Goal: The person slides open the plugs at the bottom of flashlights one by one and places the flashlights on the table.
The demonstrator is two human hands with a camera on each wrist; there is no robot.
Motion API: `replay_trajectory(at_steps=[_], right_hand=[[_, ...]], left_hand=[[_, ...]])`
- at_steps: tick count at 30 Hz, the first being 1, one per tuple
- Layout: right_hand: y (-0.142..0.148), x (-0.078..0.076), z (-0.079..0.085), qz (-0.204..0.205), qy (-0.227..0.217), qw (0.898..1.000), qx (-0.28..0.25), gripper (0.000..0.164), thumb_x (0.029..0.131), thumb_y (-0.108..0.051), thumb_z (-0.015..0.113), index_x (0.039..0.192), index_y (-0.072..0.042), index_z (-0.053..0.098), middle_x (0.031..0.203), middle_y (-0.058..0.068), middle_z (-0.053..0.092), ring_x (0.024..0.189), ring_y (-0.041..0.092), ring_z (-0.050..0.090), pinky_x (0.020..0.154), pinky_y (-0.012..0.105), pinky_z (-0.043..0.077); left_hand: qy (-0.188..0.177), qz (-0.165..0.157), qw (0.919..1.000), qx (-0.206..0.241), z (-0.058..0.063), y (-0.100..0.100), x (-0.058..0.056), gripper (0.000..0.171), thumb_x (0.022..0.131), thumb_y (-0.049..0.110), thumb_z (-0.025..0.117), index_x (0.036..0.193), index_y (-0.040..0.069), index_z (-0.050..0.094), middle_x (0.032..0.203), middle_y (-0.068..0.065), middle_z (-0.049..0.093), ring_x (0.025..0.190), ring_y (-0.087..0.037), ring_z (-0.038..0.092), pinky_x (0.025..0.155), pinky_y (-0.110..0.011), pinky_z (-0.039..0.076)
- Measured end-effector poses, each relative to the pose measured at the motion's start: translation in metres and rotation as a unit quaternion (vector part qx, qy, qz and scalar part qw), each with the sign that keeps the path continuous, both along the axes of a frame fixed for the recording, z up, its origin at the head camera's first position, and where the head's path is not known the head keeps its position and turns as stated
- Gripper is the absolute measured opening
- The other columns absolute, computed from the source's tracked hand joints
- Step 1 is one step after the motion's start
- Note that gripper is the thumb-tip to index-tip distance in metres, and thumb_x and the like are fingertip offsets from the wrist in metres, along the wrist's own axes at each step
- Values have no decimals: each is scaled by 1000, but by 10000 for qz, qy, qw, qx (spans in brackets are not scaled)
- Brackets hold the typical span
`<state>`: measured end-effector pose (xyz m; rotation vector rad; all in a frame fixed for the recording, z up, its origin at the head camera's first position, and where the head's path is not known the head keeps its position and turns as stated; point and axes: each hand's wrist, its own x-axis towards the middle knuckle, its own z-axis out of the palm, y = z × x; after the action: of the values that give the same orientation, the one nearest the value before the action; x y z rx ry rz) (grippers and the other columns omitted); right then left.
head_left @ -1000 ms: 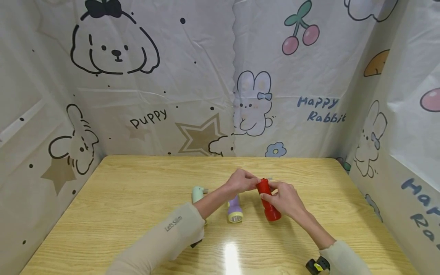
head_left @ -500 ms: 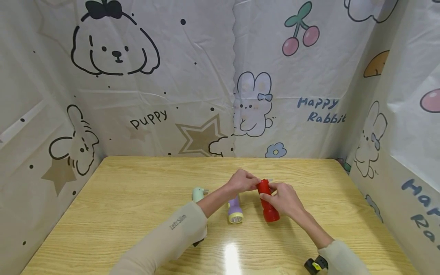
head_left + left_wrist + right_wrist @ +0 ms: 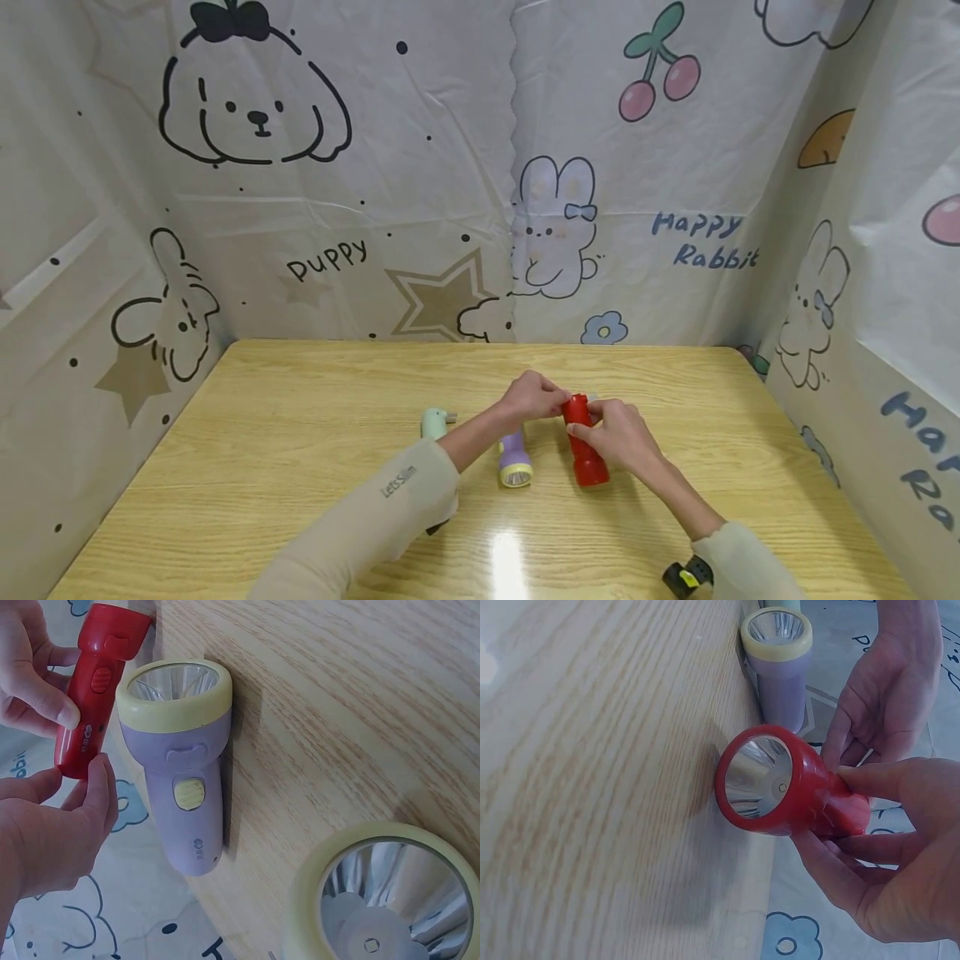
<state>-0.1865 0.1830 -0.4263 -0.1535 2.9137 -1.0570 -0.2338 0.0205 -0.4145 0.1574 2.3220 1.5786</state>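
Observation:
A red flashlight (image 3: 588, 467) slants over the table, its lamp end toward me. My right hand (image 3: 621, 429) grips its body, thumb on one side and fingers on the other. At the tail end, my left hand (image 3: 528, 396) pinches the flashlight between thumb and fingertips, as the left wrist view shows. A thin grey prong (image 3: 592, 397) shows beside the tail. In the right wrist view the silver reflector (image 3: 754, 780) of the red flashlight faces the camera. A purple flashlight (image 3: 187, 742) with a yellow rim and switch lies on the table, left of the red one.
Further left lies a mint-green flashlight (image 3: 432, 423) with metal prongs, partly hidden under my left forearm; its pale yellow rim (image 3: 306, 900) looms close in the left wrist view. The wooden table (image 3: 300, 417) ends at a printed cloth (image 3: 420, 167) that walls the back and sides.
The red flashlight has turned slightly, its lamp end edging left and its prong showing less. My left forearm has shifted a little to the right. Both hands keep their hold.

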Motion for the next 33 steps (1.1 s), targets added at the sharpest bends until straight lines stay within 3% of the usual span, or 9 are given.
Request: replay_trajectory(at_steps=[10, 19, 27, 33], right_hand=[[1, -2, 1, 19, -84, 10000, -2, 23, 89, -15, 77, 105, 0, 71, 79, 5, 66, 62, 17, 60, 56, 29, 54], [2, -3, 0, 20, -140, 9999, -79, 26, 89, -15, 77, 109, 2, 72, 81, 6, 68, 64, 17, 60, 59, 30, 55], [2, -4, -1, -52, -226, 9997, -120, 30, 89, -15, 77, 113, 2, 71, 83, 7, 69, 66, 18, 61, 61, 32, 57], [4, -6, -3, -81, -160, 9997, -183, 32, 88, -15, 78, 113, 3, 71, 85, 8, 70, 66, 17, 63, 61, 32, 57]], left_hand=[[181, -82, 9996, -203, -1, 0, -1, 19, 95, 13, 68, 99, -4, 77, 81, -8, 72, 70, -10, 61, 71, -25, 55], [322, -144, 9988, -341, -2, 2, -4, 21, 96, 14, 66, 95, -3, 78, 75, -6, 70, 67, -8, 57, 61, -19, 46], [307, -55, 9991, -285, -5, 5, -4, 20, 96, 12, 66, 96, -4, 78, 81, -5, 71, 69, -8, 61, 64, -19, 51], [372, -75, 9979, -530, -4, 7, -4, 22, 98, 15, 66, 99, -3, 78, 82, -4, 72, 72, -9, 64, 66, -19, 52]])
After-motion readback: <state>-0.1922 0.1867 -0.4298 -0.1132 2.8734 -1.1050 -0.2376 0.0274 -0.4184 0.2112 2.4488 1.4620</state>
